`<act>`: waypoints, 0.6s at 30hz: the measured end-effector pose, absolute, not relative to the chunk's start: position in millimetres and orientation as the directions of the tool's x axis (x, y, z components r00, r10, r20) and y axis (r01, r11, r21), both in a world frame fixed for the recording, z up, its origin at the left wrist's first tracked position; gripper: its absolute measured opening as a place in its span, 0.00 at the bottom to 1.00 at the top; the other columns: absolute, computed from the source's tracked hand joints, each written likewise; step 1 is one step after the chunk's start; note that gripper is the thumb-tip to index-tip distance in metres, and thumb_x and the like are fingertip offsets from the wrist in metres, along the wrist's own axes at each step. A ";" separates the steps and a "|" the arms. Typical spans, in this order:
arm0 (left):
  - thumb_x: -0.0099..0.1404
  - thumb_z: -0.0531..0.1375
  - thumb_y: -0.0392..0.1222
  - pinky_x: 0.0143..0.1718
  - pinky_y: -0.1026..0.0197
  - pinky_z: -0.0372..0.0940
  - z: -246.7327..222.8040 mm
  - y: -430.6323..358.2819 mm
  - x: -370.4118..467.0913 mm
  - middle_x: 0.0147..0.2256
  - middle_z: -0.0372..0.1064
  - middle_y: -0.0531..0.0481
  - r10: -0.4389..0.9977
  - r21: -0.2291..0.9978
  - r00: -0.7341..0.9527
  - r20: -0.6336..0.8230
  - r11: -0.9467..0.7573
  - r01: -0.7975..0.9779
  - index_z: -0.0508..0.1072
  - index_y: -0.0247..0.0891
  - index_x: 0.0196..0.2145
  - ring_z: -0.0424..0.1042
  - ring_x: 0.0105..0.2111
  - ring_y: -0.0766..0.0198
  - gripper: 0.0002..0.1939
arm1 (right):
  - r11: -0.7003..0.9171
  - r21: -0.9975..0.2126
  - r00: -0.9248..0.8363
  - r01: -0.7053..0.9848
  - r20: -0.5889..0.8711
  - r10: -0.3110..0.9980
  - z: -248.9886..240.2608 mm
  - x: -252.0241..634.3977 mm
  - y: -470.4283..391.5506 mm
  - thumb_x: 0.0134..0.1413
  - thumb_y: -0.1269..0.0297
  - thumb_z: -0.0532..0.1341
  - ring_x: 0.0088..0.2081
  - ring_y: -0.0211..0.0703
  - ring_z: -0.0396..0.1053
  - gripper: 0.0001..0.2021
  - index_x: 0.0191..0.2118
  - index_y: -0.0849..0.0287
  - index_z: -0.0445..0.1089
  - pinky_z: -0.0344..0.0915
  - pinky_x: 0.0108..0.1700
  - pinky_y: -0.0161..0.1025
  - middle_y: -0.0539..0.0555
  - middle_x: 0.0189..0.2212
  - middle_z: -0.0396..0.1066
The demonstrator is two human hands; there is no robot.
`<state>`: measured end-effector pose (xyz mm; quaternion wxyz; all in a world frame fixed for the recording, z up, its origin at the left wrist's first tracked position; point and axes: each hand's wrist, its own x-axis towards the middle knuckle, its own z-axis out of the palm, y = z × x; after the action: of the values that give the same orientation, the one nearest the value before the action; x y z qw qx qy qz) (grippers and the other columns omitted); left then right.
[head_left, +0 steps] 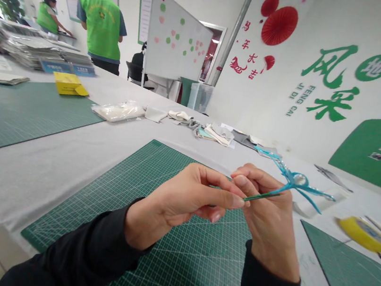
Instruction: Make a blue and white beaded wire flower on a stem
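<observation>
A blue flower-like ornament (295, 180) with clear beads and thin curling petals sits on a dark green stem (261, 196). My left hand (192, 193) pinches the lower end of that stem between thumb and fingertips. Right beside it, my right hand (268, 209) has its thumb and index finger pressed together, close to the stem; what is between them is too small to make out. Both hands are raised over a green cutting mat (172, 264) with a white grid.
A yellow tape roll (365, 234) lies at the right by another mat (352, 282). Further back are a plastic bag (120, 111), cloth scraps (218, 134), a yellow box (69, 84) and stacked papers (32, 50). Two people in green vests are beyond the table.
</observation>
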<state>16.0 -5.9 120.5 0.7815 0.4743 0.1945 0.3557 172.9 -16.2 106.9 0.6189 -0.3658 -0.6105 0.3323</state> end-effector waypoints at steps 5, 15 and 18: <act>0.50 0.68 0.36 0.15 0.71 0.49 119.7 -5.8 17.7 0.14 0.63 0.55 0.726 0.886 0.687 0.034 0.296 -0.356 0.77 0.32 0.24 0.58 0.14 0.76 0.05 | 0.533 -0.845 0.018 0.042 0.534 0.845 107.8 171.8 -16.4 0.51 0.66 0.66 0.26 0.31 0.61 0.03 0.28 0.54 0.75 0.58 0.26 0.32 0.46 0.24 0.65; 0.46 0.71 0.39 0.15 0.70 0.48 122.8 -9.1 15.4 0.14 0.61 0.56 0.774 0.885 0.632 0.022 0.280 -0.373 0.75 0.33 0.23 0.59 0.14 0.75 0.09 | 0.527 -0.847 0.101 0.076 0.532 0.841 110.3 176.2 -16.4 0.48 0.65 0.67 0.25 0.34 0.60 0.03 0.27 0.55 0.75 0.57 0.27 0.35 0.47 0.22 0.65; 0.45 0.72 0.40 0.16 0.70 0.49 123.1 -10.0 15.4 0.14 0.61 0.57 0.793 0.894 0.609 0.018 0.260 -0.365 0.75 0.34 0.24 0.59 0.15 0.75 0.11 | 0.525 -0.845 0.157 0.106 0.535 0.830 109.7 178.4 -16.3 0.47 0.64 0.67 0.26 0.35 0.61 0.03 0.26 0.56 0.75 0.58 0.28 0.36 0.48 0.23 0.66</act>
<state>15.4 -10.0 123.1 0.7609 0.4748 0.2255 0.3805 178.4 -16.3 109.7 0.6472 -0.3995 -0.5860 0.2796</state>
